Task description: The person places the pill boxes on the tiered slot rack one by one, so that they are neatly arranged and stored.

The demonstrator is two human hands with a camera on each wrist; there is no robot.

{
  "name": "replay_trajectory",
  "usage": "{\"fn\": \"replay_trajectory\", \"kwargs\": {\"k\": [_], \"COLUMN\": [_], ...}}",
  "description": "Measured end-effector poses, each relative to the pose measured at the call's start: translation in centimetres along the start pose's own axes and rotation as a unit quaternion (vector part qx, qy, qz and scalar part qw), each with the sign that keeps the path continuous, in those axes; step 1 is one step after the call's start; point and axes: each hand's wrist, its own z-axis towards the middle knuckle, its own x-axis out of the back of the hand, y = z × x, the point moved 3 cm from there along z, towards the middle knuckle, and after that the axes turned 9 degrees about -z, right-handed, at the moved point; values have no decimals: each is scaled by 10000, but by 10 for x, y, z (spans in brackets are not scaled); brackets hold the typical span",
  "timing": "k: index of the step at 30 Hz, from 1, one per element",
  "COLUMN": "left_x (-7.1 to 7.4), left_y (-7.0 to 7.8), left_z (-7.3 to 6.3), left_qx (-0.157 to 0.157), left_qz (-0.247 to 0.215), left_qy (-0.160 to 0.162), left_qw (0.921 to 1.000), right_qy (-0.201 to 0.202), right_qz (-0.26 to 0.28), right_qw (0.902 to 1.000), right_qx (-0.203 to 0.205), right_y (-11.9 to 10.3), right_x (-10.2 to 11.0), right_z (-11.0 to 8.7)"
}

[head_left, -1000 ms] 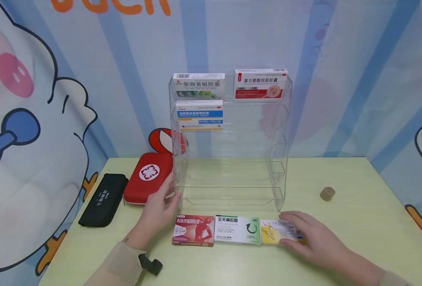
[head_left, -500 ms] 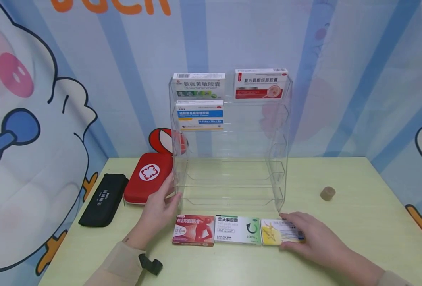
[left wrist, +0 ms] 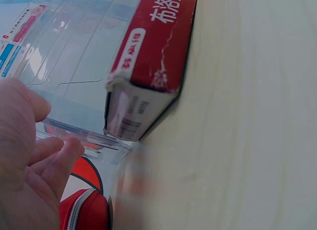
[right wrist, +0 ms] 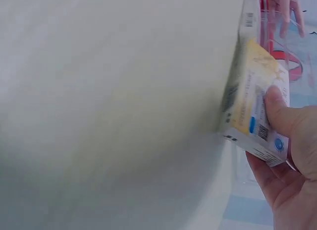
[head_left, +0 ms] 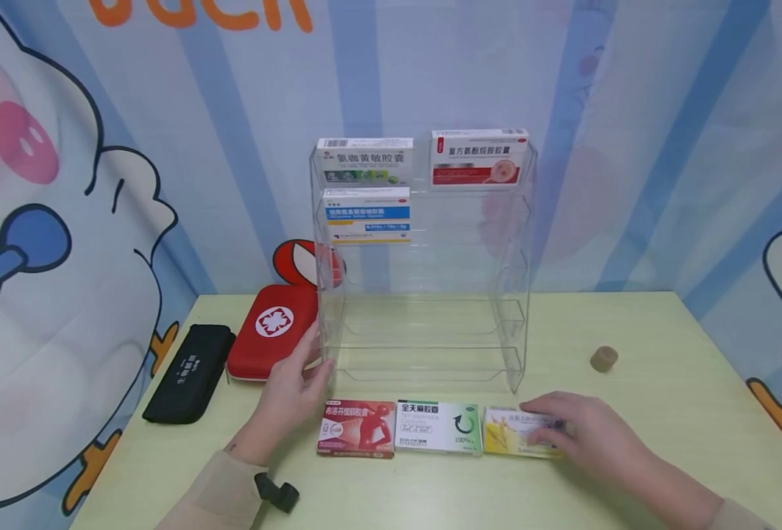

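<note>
ok, right hand (head_left: 585, 430) at lower right of the head view pinches the yellow and white box (head_left: 505, 436): thumb over the printed face, other fingers behind the far edge, spread only about a box apart. box sits lower centre-right, left of the palm, long axis running left-right across the frame, so the grip is on its right end. in the right wrist view the box looks angled in the grip; can't tell if its underside is off the table (head_left: 364, 497).

right hand is clearly the nearer one. left hand (head_left: 291, 389) is two boxes away, at the lower left side of the clear rack (head_left: 430, 347), thumb and fingers a little apart. can't tell if it grips the rack wall or just rests there.

edges: box's left end is just beside the green and white box (head_left: 438, 428), contact unclear; red box (head_left: 356, 429) is next along. rack's front right foot is near, just above the box's top edge in frame, so upward is the tight side. more room toward the bottom of the frame, and to the right past the wrist. brown stub (head_left: 605, 358) is farther up right, apart from the fingers.
</note>
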Motion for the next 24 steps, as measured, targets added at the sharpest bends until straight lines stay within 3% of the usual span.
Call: {"fn": "replay_trajectory", "kwargs": {"k": [7, 14, 19, 24], "left_x": [0, 0, 0, 0], "left_y": [-1, -1, -2, -2], "left_z": [0, 1, 1, 1], "left_qx": [-66, -43, -67, -147], "left_qz": [13, 14, 15, 50], "left_qy": [20, 23, 27, 22], "left_qw": [10000, 10000, 10000, 9999], "right_qy": [635, 1418, 1730, 1964], "right_qz": [132, -97, -184, -158], "right_qw": [9967, 9849, 9795, 9772], "right_qx": [480, 984, 1011, 791], "right_y": [-3, -12, -14, -17], "right_x": [20, 50, 76, 102], "right_z": [12, 36, 61, 86]}}
